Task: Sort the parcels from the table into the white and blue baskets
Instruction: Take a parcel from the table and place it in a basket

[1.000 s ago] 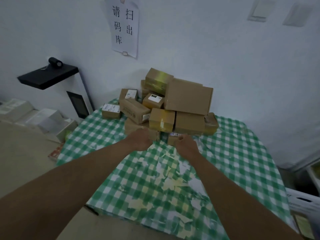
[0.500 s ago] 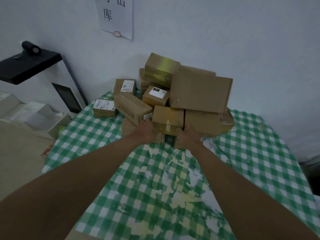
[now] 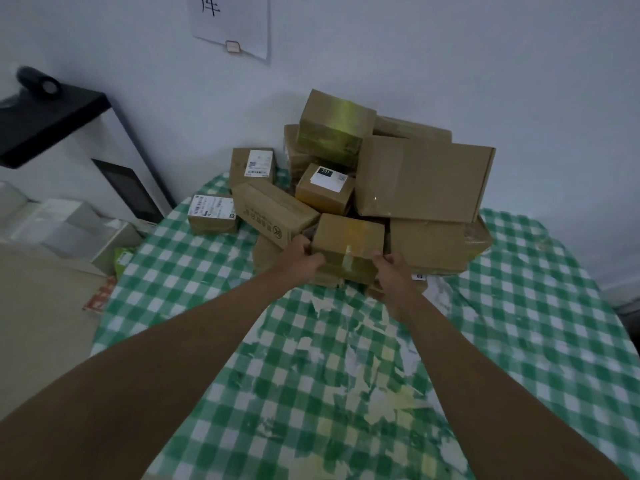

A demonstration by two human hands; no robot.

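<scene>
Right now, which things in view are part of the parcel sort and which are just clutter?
Job:
- held box, left hand and right hand on its sides
- parcel pile
- lone labelled box
- table
Baskets not in view.

Lying about:
- wall notice
- black shelf
- white boxes on floor

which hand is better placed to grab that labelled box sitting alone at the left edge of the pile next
Left. The labelled box lies on the left hand's side, with bare tablecloth between. The right hand would have to cross the taped box both hands now grip, so that box probably has to go first.
</scene>
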